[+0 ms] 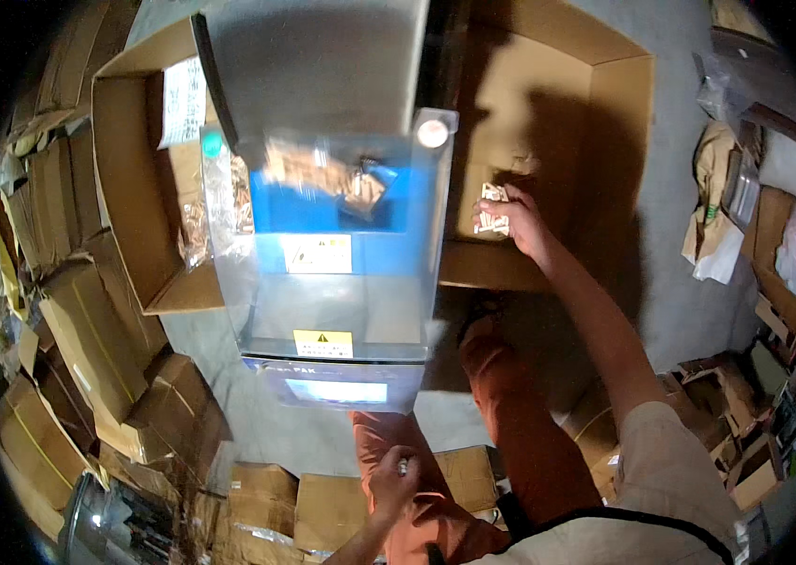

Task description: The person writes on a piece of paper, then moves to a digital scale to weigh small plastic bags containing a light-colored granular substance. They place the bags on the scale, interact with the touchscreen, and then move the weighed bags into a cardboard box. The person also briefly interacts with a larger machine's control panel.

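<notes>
My right hand reaches down into the open cardboard box on the right. Its fingers are closed on a small packet of light pieces, printed or patterned in pale and reddish tones. My left hand is by my left thigh, fingers curled; a small whitish spot shows at them, too small to name. Between the boxes stands a machine with a clear cover and a blue plate. A blurred brown-and-clear bag of pieces is over the blue plate.
Another open cardboard box, with clear bags of pieces, stands left of the machine. A lit screen is on the machine's near face. Stacked cartons crowd the left, more cartons line the near side, and wrapped goods lie at right.
</notes>
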